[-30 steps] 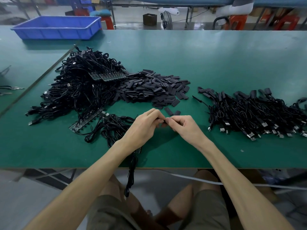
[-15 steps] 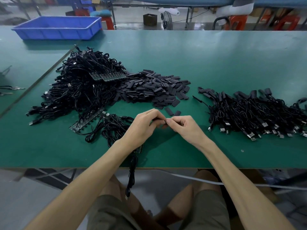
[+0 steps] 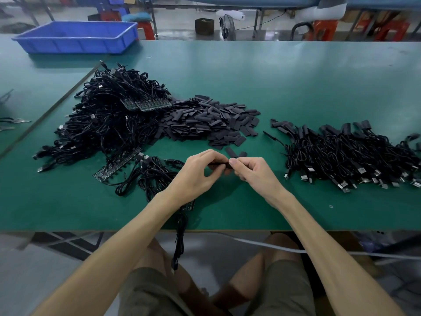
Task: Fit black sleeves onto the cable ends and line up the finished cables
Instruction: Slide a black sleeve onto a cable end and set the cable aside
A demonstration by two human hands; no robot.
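Working low over green tabletop (image 3: 296, 87), near its front edge. Pinching 1 black sleeve (image 3: 219, 164) between both hands: left hand (image 3: 198, 176) curled on its left end, right hand (image 3: 252, 173) curled on its right end, fingertips nearly meeting. Just in front of loose sleeve pile (image 3: 209, 119). Left of that pile and touching it: tangled heap of bare cables (image 3: 109, 119). Well to the right: row of sleeved cables (image 3: 346, 153), metal plugs toward the front edge. Below left wrist: 1 cable (image 3: 180, 242) hanging off the edge. Far left: blue bin (image 3: 77, 37).
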